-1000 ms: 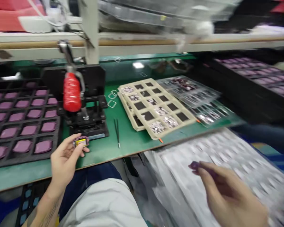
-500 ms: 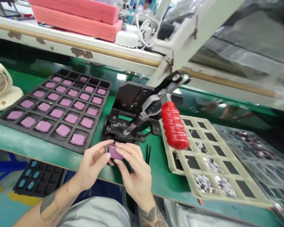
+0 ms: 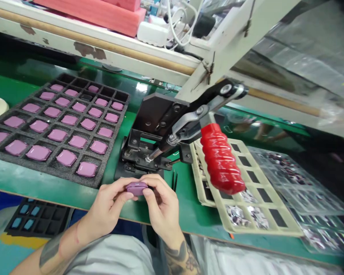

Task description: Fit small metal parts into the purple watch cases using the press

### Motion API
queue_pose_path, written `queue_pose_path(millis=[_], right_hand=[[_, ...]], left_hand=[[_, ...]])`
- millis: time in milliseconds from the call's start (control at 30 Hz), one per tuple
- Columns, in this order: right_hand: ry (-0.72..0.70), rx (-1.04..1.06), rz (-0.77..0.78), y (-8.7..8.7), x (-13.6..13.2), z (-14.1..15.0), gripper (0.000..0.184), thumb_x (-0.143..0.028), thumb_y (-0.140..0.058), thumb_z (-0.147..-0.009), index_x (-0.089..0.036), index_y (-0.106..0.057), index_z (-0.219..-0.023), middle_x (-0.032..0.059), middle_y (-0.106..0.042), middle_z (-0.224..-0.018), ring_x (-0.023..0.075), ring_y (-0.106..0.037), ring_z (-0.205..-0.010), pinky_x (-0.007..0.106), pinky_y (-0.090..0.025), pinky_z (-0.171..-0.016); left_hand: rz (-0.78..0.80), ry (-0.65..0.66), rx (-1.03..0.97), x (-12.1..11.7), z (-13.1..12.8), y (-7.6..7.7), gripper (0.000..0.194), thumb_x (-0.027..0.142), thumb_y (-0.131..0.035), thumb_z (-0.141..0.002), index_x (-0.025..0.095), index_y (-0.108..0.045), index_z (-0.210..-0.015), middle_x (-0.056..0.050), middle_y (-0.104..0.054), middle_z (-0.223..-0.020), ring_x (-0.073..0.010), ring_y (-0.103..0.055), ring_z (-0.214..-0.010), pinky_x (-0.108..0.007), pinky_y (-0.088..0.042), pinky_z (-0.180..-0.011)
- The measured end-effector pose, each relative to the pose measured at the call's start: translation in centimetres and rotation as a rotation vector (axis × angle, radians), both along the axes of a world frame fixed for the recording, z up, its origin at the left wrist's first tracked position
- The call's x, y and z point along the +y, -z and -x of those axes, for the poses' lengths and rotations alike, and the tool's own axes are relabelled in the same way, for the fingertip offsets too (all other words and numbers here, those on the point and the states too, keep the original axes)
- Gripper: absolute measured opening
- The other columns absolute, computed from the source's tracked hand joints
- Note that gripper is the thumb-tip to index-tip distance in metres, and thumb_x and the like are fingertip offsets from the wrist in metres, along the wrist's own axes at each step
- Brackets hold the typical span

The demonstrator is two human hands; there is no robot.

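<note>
Left hand: the left hand (image 3: 109, 202) is nearly closed, with its fingers curled and the fingertips pinching the left end of the purple piece (image 3: 137, 188).

Right hand: the right hand (image 3: 163, 208) is also nearly closed, its thumb pressed on the piece's right end and its fingers curled behind it, out of sight.

Held piece: rounded, glossy and purple, it sits between both hands, just in front of the press base and above the bench edge. Its underside is hidden.

Press: a black press (image 3: 157, 114) with a red handle (image 3: 221, 158) stands just beyond the hands. The handle is tilted up and to the right, over the beige tray.

Tweezers: dark tweezers (image 3: 173, 181) lie on the green bench (image 3: 46, 194), just right of the press base and near the right hand.

Foam tray: a black foam tray (image 3: 116, 126) lies left of the press, with purple pieces (image 3: 38, 152) set in rows of cells.

Beige tray: a beige tray (image 3: 260, 231) with dark square windows lies right of the press, with foil-wrapped items (image 3: 237, 215) in its near cells.

Clear trays: clear plastic trays (image 3: 298, 187) lie beside it at the right.

Below bench: a small black tray (image 3: 50, 217) holds blue pieces (image 3: 24, 209).

Shelf: pink foam blocks (image 3: 97, 15) and a white adapter (image 3: 151, 33) sit above.
</note>
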State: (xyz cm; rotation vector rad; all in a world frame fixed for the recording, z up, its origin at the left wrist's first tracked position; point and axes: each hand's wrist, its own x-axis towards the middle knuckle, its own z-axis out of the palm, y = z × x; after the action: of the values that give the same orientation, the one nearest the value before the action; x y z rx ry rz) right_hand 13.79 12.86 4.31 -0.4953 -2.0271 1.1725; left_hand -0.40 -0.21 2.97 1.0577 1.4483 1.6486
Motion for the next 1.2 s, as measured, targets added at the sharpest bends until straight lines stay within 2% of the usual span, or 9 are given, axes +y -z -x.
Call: queue_pose_path(millis=[133, 233, 333, 467, 767, 900, 1033, 1133, 1200], right_hand=[[-0.017, -0.024, -0.047, -0.1, -0.2, -0.1, 0.015, -0.026, -0.061, -0.112, -0.022, -0.075, -0.108, 0.0075, -0.074, -0.102, 0.0208, -0.072, -0.093, 0.034, -0.060, -0.083], [-0.021, -0.020, -0.064, 0.2, -0.4, -0.1, 0.016, -0.031, -0.062, -0.112, -0.023, -0.074, -0.115, 0.0102, -0.074, -0.107, 0.0243, -0.073, -0.099, 0.038, -0.062, -0.085], [-0.019, -0.003, -0.075, 0.6, -0.4, 0.2, 0.022, -0.040, -0.068, -0.110, -0.024, -0.074, -0.124, 0.0125, -0.075, -0.119, 0.0281, -0.074, -0.112, 0.044, -0.064, -0.095], [0.029, 0.013, -0.072, 0.7, -0.4, 0.3, 0.016, -0.030, -0.069, -0.109, -0.025, -0.075, -0.122, 0.0117, -0.076, -0.122, 0.0270, -0.074, -0.115, 0.044, -0.064, -0.099], [-0.015, 0.051, -0.057, -0.2, -0.7, 0.2, 0.006, -0.024, -0.074, -0.105, -0.023, -0.078, -0.109, 0.0067, -0.077, -0.104, 0.0214, -0.074, -0.094, 0.035, -0.061, -0.084], [-0.074, 0.041, -0.040, -0.2, -0.8, 0.3, 0.015, -0.027, -0.077, -0.103, -0.024, -0.076, -0.119, 0.0084, -0.076, -0.113, 0.0230, -0.074, -0.103, 0.037, -0.061, -0.092], [-0.085, -0.003, -0.083, 0.2, -1.2, 0.0, 0.013, -0.021, -0.066, -0.107, -0.024, -0.073, -0.117, 0.0086, -0.075, -0.112, 0.0235, -0.074, -0.103, 0.038, -0.062, -0.090], [-0.022, -0.020, -0.163, 0.1, -1.3, -0.3, 0.012, -0.022, -0.067, -0.106, -0.025, -0.073, -0.116, 0.0071, -0.076, -0.109, 0.0255, -0.076, -0.098, 0.039, -0.065, -0.084], [0.081, -0.024, -0.309, -0.8, -0.6, -0.7, 0.014, -0.022, -0.070, -0.103, -0.026, -0.075, -0.116, 0.0063, -0.077, -0.108, 0.0281, -0.077, -0.097, 0.042, -0.066, -0.083]], left_hand=[[-0.048, -0.073, 0.192, -0.2, -0.6, 0.1, 0.023, 0.025, -0.062, -0.112, 0.023, -0.077, -0.129, -0.006, -0.086, -0.107, -0.0188, -0.084, -0.087, -0.025, -0.068, -0.086], [-0.046, -0.069, 0.099, 0.0, -0.7, 0.3, 0.023, 0.026, -0.062, -0.113, 0.022, -0.077, -0.129, -0.007, -0.086, -0.110, -0.0197, -0.084, -0.090, -0.027, -0.069, -0.087], [-0.048, -0.073, -0.015, 0.4, -0.6, 0.5, 0.026, 0.029, -0.063, -0.113, 0.024, -0.078, -0.135, -0.009, -0.084, -0.128, -0.0218, -0.084, -0.106, -0.029, -0.069, -0.096], [-0.096, -0.106, 0.051, 0.3, -0.4, 0.4, 0.029, 0.024, -0.069, -0.110, 0.029, -0.080, -0.137, -0.006, -0.085, -0.130, -0.0205, -0.083, -0.111, -0.027, -0.067, -0.100], [-0.121, -0.158, 0.172, -0.4, -0.5, 0.0, 0.025, 0.018, -0.068, -0.110, 0.027, -0.084, -0.127, -0.002, -0.089, -0.112, -0.0154, -0.085, -0.090, -0.020, -0.066, -0.088], [-0.095, -0.196, 0.099, -0.3, -0.3, -0.2, 0.020, 0.021, -0.064, -0.112, 0.025, -0.083, -0.119, 0.003, -0.086, -0.089, -0.0110, -0.080, -0.073, -0.015, -0.063, -0.076], [-0.135, -0.142, 0.073, -0.1, -0.3, -0.2, 0.020, 0.022, -0.063, -0.113, 0.023, -0.082, -0.117, 0.001, -0.085, -0.093, -0.0104, -0.078, -0.074, -0.016, -0.062, -0.078], [-0.108, -0.087, -0.046, 0.3, -0.7, -0.1, 0.021, 0.028, -0.062, -0.113, 0.021, -0.082, -0.114, -0.001, -0.085, -0.096, -0.0111, -0.079, -0.077, -0.017, -0.063, -0.078], [-0.068, -0.064, -0.213, 0.8, -1.0, 0.1, 0.025, 0.035, -0.063, -0.113, 0.020, -0.080, -0.124, -0.003, -0.084, -0.094, -0.0136, -0.080, -0.076, -0.020, -0.064, -0.075]])
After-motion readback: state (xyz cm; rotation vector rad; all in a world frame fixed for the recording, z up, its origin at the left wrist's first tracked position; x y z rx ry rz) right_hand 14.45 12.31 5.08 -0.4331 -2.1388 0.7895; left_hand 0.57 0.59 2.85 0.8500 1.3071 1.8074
